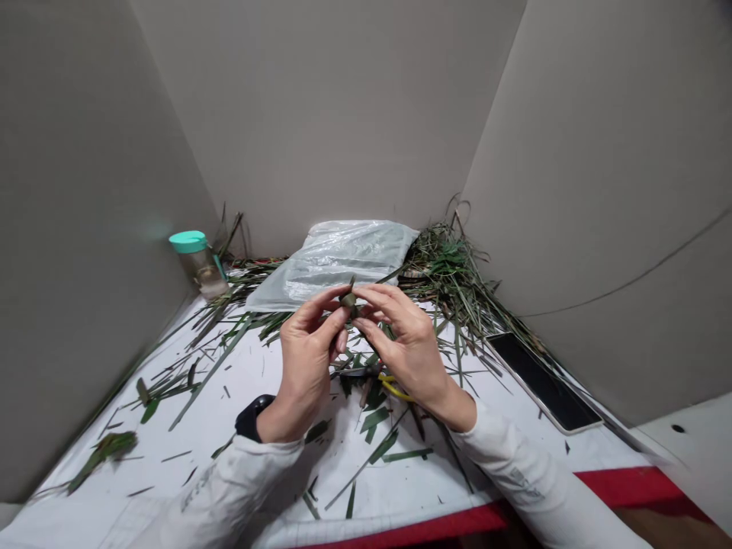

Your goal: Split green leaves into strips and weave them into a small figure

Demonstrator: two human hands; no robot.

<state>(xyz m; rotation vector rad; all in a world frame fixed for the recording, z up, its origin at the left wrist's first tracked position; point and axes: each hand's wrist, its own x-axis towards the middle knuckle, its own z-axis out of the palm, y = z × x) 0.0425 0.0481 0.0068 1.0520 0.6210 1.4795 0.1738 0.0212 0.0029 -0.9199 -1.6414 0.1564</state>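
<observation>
A small folded piece of green leaf (348, 300) is pinched between the fingertips of both my hands, above the middle of the table. My left hand (312, 343), with a dark watch at its wrist, closes thumb and fingers on its left side. From the right, my right hand (403, 335) grips it with thumb and fingers too. A narrow tip of the leaf points upward. Under my hands lie scissors (363, 371) with a yellow handle, partly hidden by my right hand. Cut leaf strips (374, 418) are scattered around them.
A clear plastic bag (348, 255) lies at the back, beside a heap of long green leaves (451, 267). A jug with a turquoise lid (197, 259) stands at the back left. On the right rests a phone (543, 381). Grey walls enclose the white-covered table (229, 473).
</observation>
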